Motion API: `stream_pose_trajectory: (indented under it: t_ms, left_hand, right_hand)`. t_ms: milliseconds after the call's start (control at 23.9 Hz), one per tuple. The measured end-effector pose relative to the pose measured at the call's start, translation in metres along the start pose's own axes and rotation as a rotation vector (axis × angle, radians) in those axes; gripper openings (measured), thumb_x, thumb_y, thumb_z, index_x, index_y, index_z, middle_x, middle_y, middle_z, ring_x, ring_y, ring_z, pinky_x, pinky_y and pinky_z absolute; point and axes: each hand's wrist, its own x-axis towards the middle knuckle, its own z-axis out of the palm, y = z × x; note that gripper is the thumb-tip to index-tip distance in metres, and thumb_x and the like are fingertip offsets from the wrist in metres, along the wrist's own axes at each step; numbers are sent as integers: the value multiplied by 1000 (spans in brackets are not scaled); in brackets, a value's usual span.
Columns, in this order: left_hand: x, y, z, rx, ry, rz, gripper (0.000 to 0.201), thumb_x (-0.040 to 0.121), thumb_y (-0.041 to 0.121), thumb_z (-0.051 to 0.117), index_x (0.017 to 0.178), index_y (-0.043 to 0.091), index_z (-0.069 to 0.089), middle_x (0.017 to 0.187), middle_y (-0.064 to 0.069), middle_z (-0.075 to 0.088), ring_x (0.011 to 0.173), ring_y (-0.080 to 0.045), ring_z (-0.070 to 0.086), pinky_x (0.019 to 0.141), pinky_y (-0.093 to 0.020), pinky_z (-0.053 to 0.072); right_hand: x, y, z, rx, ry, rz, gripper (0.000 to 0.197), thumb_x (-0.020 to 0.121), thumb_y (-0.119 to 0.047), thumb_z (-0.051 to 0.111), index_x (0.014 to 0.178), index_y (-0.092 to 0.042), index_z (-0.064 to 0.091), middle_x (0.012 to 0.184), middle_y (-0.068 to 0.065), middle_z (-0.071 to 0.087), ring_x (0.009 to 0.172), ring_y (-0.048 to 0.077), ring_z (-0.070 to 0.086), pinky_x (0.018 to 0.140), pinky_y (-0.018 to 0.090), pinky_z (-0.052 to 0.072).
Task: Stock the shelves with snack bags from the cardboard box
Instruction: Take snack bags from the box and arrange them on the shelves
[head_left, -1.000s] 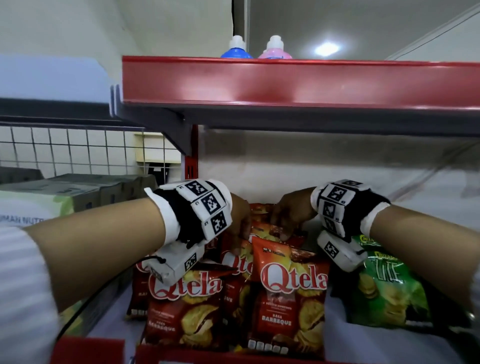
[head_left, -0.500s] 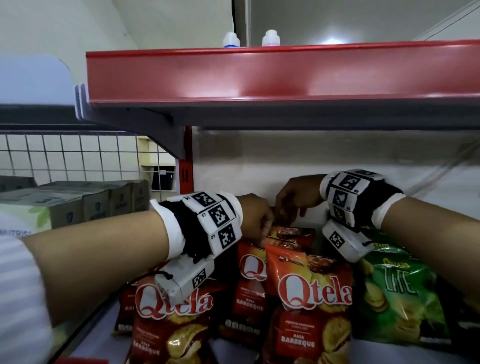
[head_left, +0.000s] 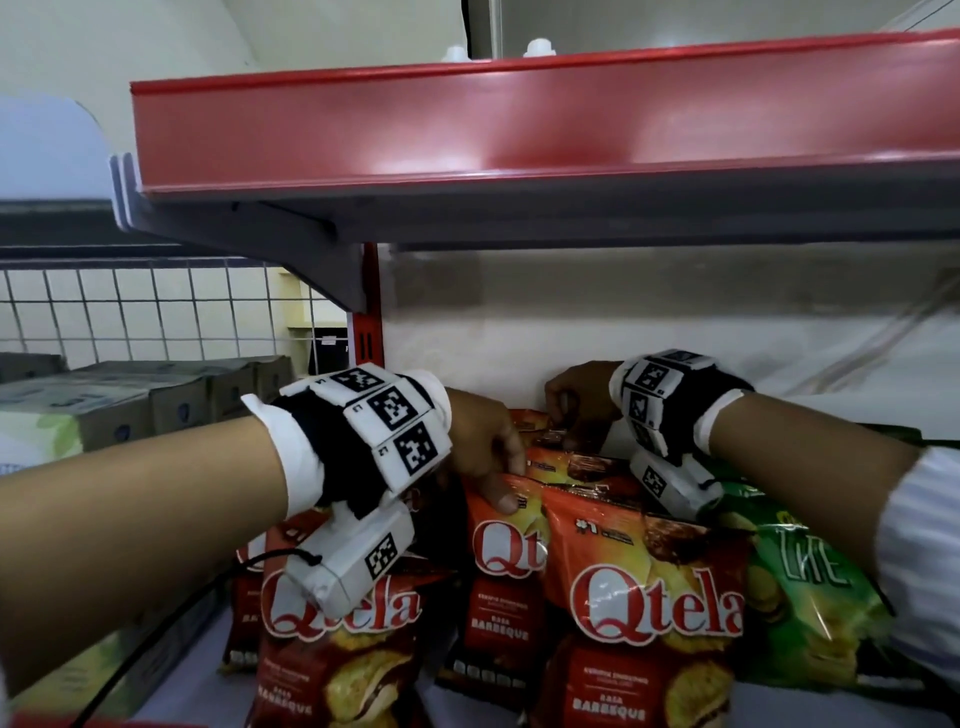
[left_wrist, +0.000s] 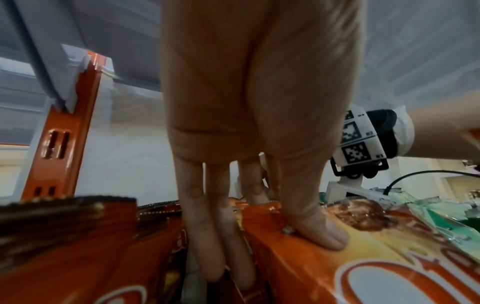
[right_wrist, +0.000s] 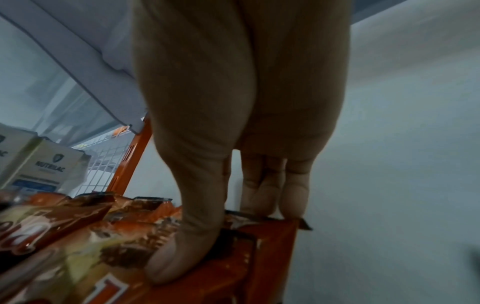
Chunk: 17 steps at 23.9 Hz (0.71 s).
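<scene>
Red foil fills most of the lower shelf (head_left: 810, 706): you have several red Qtela bags (head_left: 644, 613) standing upright in rows toward its left end and middle, with a green bag (head_left: 810, 587) leaning just beside them on the right.

Grip. Your left hand (head_left: 480, 441) pinches the top seam of a second-row bag (head_left: 506, 551). The left wrist view shows the thumb (left_wrist: 311, 222) pressed on the bag's printed face and the fingers (left_wrist: 207, 226) reaching down behind it, between bags. Your right hand (head_left: 576, 402) pinches the top edge of a rear bag (right_wrist: 249, 246) near the shelf's back wall. The right wrist view shows the thumb on the front and the fingertips (right_wrist: 293, 197) curled over the seam behind.

Progress, as a judgement. Both hands are seating or straightening bags in the back rows, so placement of this batch looks nearly done. Front row stands squarely at the shelf's front edge. Bare shelf shows at the front right corner, below the green bag, and a gap at the far left end, so room remains for more.

Not visible: the cardboard box. You cannot tell how many bags are left in it.

Elsewhere: the red-edged upper shelf (head_left: 519, 119) carries two capped bottles (head_left: 537, 48), only their tops showing. Grey cartons (head_left: 171, 395) sit on the neighbouring shelf to the left.
</scene>
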Motion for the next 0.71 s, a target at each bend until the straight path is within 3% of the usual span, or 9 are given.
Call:
stream_pose_trajectory:
  t_ms: [42,126,167,251,335,418,502,586,711]
  left_hand:
    - [1,0,2,-46,6,-8,21,83,20,71,102,16,61,94,6,57,83,-10,58,64,-20,57]
    - [3,2,7,-111,13,-34,15,84,16,70,92,15,57,92,2,57,89,-20,61,64,-30,57]
    - [3,2,8,-128,3,-41,15,84,15,69,92,14,57,93,1,57,92,-22,61,64,-32,57]
    - [2,2,7,-151,-33,-57,18,86,16,67,100,16,57,95,2,58,96,-23,60,64,-30,57]
    - [0,1,5,-170,-73,-77,23,85,15,68,105,18,57,101,1,59,100,-25,61,62,-27,57]
    - [-3,1,5,-201,-59,-80,19,82,10,70,95,17,58,101,-2,59,101,-31,63,57,-26,58]
    - [-4,3,8,-213,-23,-69,17,81,8,71,82,18,57,99,-7,62,101,-36,65,56,-27,58]
    - [-5,4,9,-230,1,-60,15,82,8,71,78,16,58,100,-12,65,96,-35,67,53,-27,58]
    - [-5,5,13,-280,14,-74,14,83,7,69,78,15,59,87,-5,63,85,-27,65,48,-24,57]
  right_hand:
    - [-2,1,-1,4,-14,17,32,81,-20,73,111,-12,62,101,1,59,72,6,48,49,4,36]
    - [-11,2,-7,35,-10,52,29,79,-30,75,103,-20,64,92,-7,58,82,10,53,67,16,43]
    - [-17,1,-11,68,30,54,23,78,-36,75,95,-24,63,88,-10,59,85,12,54,73,22,44]
    - [-30,0,-20,202,39,32,19,77,-44,73,84,-29,64,84,-11,64,83,12,59,73,25,47]
    - [-45,-6,-20,305,-154,18,27,74,-44,75,94,-26,68,96,-5,70,91,14,64,74,26,52]
    - [-52,-13,-13,245,-302,1,30,73,-35,78,99,-24,68,98,-6,70,97,16,64,83,31,54]
    - [-52,-23,-6,156,-233,-51,27,73,-27,80,97,-24,68,83,-13,66,83,11,63,77,25,52]
    - [-50,-31,-5,155,-136,-66,31,74,-25,79,104,-20,68,83,-11,66,73,5,59,70,22,48]
    - [-57,-47,-8,96,-151,-76,31,82,-25,71,112,-18,66,99,-2,67,87,14,60,82,28,49]
